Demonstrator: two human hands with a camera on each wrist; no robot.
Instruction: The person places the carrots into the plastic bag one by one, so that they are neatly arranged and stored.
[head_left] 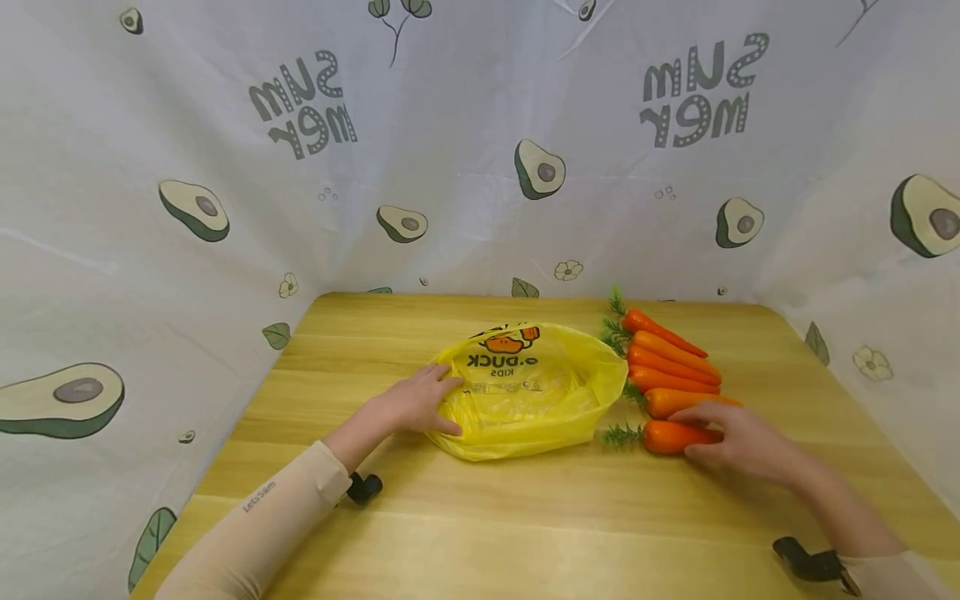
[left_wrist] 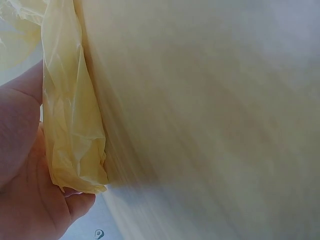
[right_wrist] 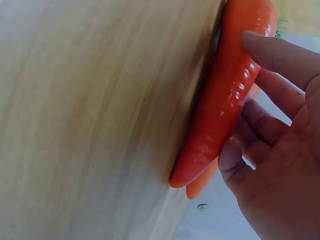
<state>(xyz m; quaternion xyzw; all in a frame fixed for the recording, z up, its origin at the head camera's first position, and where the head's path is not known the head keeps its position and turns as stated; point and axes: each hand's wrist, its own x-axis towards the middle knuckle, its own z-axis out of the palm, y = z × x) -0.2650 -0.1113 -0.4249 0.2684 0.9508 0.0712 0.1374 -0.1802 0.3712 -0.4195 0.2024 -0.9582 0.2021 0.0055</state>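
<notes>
A yellow plastic bag [head_left: 525,392] with a duck print lies at the table's middle, its mouth spread wide. My left hand [head_left: 423,402] is at its left edge, thumb and fingers spread apart against the plastic. In the left wrist view, crumpled yellow bag plastic [left_wrist: 75,110] covers part of the left hand [left_wrist: 30,195]. The right hand [head_left: 738,437] holds the nearest orange carrot [head_left: 663,437], which has a green leafy top. In the right wrist view, the right thumb lies along one side of this carrot [right_wrist: 225,95] and the fingers on its other side.
Several more carrots [head_left: 675,367] lie in a row behind the held one, leafy tops toward the bag. The wooden table [head_left: 487,525] ends at a white curtain [head_left: 465,167] printed with avocados. Black wrist-camera parts [head_left: 806,560] show at both wrists.
</notes>
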